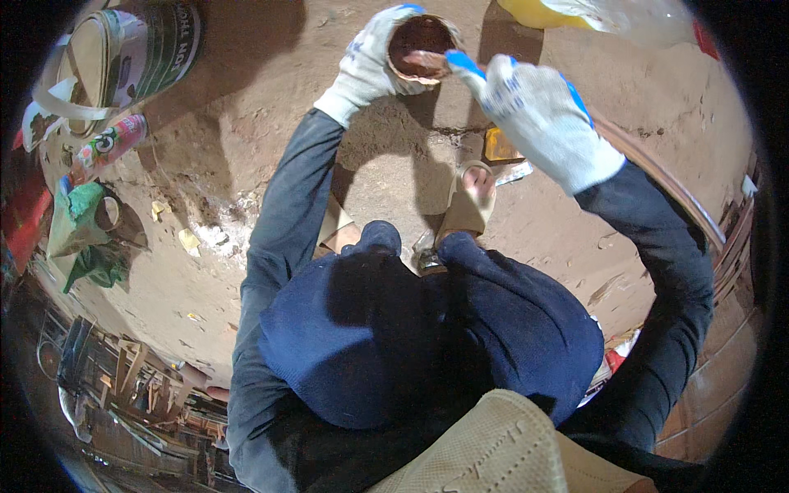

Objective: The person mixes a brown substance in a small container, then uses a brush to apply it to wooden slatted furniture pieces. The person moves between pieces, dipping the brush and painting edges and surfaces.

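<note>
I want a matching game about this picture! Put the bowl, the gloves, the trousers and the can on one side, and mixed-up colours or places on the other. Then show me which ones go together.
Things:
1. Bowl
2. Gloves
3. Trousers
4. Can

Colours and places:
A. Dark blue
B. Mostly pink, over at the left
C. Held in the left hand
D. Mostly white, with some blue at the fingertips

Right pairs: 1-C, 2-D, 3-A, 4-B.
</note>
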`<action>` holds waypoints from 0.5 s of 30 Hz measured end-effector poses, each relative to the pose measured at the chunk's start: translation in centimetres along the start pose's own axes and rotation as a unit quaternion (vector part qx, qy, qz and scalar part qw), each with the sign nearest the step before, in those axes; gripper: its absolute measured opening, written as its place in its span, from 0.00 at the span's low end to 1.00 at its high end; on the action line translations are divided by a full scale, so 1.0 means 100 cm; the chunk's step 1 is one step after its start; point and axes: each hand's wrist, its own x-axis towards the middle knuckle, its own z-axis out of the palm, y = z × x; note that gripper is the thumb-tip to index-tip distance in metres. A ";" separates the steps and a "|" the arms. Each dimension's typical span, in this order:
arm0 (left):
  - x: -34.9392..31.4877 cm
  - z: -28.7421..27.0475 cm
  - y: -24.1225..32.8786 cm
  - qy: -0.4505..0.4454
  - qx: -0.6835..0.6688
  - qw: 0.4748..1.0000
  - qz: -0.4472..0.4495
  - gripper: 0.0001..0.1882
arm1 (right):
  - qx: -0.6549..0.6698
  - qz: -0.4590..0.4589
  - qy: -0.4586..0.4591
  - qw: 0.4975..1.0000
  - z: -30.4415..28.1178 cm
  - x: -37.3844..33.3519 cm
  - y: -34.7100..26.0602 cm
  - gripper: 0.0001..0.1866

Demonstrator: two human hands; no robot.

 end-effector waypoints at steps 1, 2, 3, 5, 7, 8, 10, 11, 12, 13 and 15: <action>-0.003 -0.001 -0.006 0.037 0.020 0.997 0.064 0.30 | 0.031 -0.004 -0.007 0.999 0.000 -0.004 0.001 0.17; -0.002 -0.001 -0.012 -0.066 0.102 0.989 0.081 0.37 | 0.022 -0.010 -0.015 1.000 -0.004 -0.004 0.009 0.22; 0.002 -0.001 -0.001 -0.056 0.062 0.994 0.071 0.35 | 0.014 -0.015 -0.024 1.000 -0.012 -0.003 0.022 0.27; 0.005 -0.001 -0.003 -0.038 0.038 0.994 0.092 0.33 | -0.012 -0.007 -0.035 0.999 -0.014 0.000 0.029 0.32; 0.017 0.008 -0.001 -0.049 0.001 0.998 0.042 0.32 | -0.045 0.015 -0.033 0.998 -0.006 0.007 0.033 0.32; 0.018 0.009 -0.007 -0.083 -0.013 0.995 0.053 0.33 | -0.066 0.015 -0.021 0.997 -0.005 0.003 0.022 0.32; 0.020 -0.001 -0.015 -0.127 0.023 0.986 0.101 0.33 | -0.078 -0.014 -0.036 0.996 -0.008 -0.003 0.010 0.31; 0.020 -0.004 -0.017 -0.150 0.040 0.980 0.124 0.33 | -0.072 -0.037 -0.071 0.994 -0.010 -0.008 0.010 0.31; 0.018 -0.007 -0.007 -0.141 -0.001 0.988 0.067 0.34 | -0.061 -0.036 -0.077 0.995 -0.013 -0.006 0.014 0.31; 0.018 -0.006 -0.004 -0.146 0.023 0.986 0.071 0.35 | -0.051 -0.033 -0.084 0.995 -0.021 -0.003 0.023 0.30; 0.021 0.004 0.000 -0.159 0.062 0.982 0.084 0.36 | -0.014 -0.014 -0.070 0.997 -0.018 -0.003 0.030 0.31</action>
